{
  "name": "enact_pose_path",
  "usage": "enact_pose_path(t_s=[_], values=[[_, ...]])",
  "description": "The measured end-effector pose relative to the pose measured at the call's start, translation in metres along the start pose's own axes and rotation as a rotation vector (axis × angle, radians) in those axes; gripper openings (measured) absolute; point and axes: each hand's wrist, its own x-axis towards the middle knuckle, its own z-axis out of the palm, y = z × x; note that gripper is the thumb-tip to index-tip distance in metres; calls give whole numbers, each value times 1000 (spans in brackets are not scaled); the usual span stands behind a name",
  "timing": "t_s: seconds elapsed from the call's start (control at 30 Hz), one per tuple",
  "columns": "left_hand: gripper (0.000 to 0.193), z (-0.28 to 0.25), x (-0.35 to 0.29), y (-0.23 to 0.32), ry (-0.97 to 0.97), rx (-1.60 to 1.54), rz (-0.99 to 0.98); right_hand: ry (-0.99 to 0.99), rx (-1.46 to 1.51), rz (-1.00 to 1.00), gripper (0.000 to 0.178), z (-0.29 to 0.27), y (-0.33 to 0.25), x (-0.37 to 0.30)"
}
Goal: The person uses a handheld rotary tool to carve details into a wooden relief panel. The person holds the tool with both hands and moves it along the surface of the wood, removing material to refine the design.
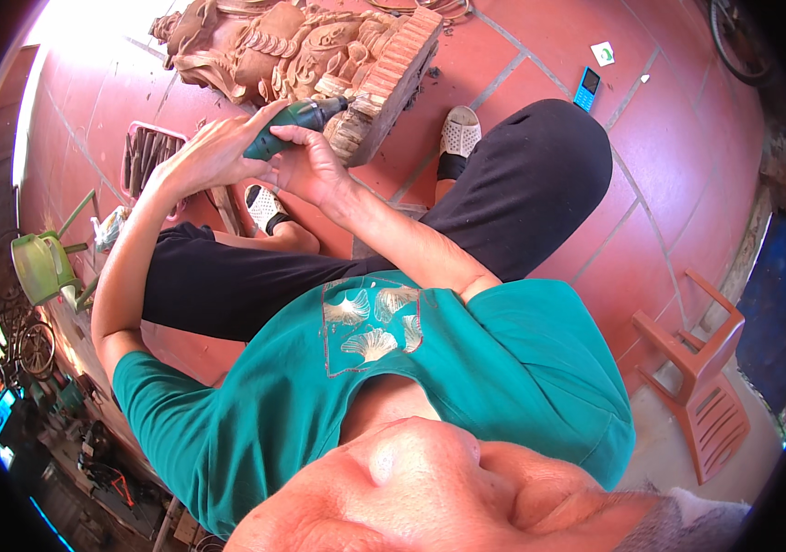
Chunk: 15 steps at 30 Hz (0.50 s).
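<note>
A dark green handheld rotary tool [290, 129] is held in both hands. My left hand [213, 152] is closed round its rear and upper side. My right hand [312, 170] grips it from below, with the thumb along its body. The tool's dark tip touches or nearly touches the pale lower end of a large wood carving [306, 51]; the exact contact is too small to tell. Deep relief covers the reddish-brown carving, which lies on its side on the tiled floor, its ribbed base toward the right. Some of my fingers are hidden behind the tool.
A pink-rimmed tray [135, 127] of slim tools lies left of my hands, near a green plastic chair [43, 267]. A blue keypad phone [587, 89] and a small white card [603, 52] rest on the red tiles [540, 78]. A brown plastic chair [701, 396] stands at right.
</note>
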Motion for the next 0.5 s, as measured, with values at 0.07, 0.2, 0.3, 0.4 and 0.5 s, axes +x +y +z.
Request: enact_pose_path(t_s=[0.07,0.2,0.3,0.4,0.5], values=[[98,-2,-2,2,-9,-18,-18,15,-4,2,29,2,0,0],[95,2,-5,-3,39,8,-6,23,6,22,27,8,0,-1],[93,10,-5,-13,108,27,39,10,11,32,27,9,0,0],[92,10,-4,-12,142,4,76,17,-25,11,27,12,-2,-3],[93,-3,-1,3,53,-18,7,-11,-37,-19,29,13,-5,-7]])
